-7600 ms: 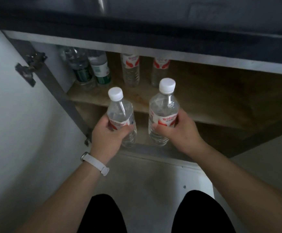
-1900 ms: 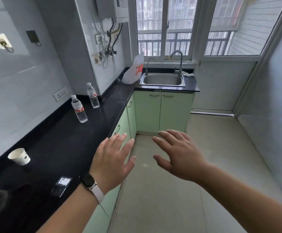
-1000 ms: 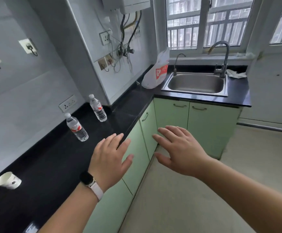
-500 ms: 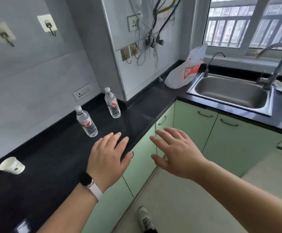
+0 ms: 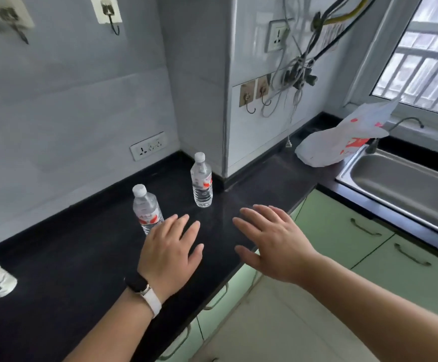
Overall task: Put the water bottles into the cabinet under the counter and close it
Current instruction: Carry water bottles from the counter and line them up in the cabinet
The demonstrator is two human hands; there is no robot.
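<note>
Water bottles, the near one (image 5: 146, 209) and the far one (image 5: 201, 180), stand upright on the black desk (image 5: 69, 257), not yet stored. Left hand (image 5: 170, 253) and right hand (image 5: 272, 242) are spread and empty, closer to the bottles than half a second ago; the cabinet stays out of view

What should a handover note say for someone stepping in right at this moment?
Left hand: open, empty, over the counter, just short of the near bottle.
Right hand: open, empty, near the counter edge.
Far bottle stands upright by the wall corner; the near one is upright too.
Done: nothing visible in this view; the cabinet being filled is out of view.
Left: grab both bottles, put them in the cabinet, close it.
</note>
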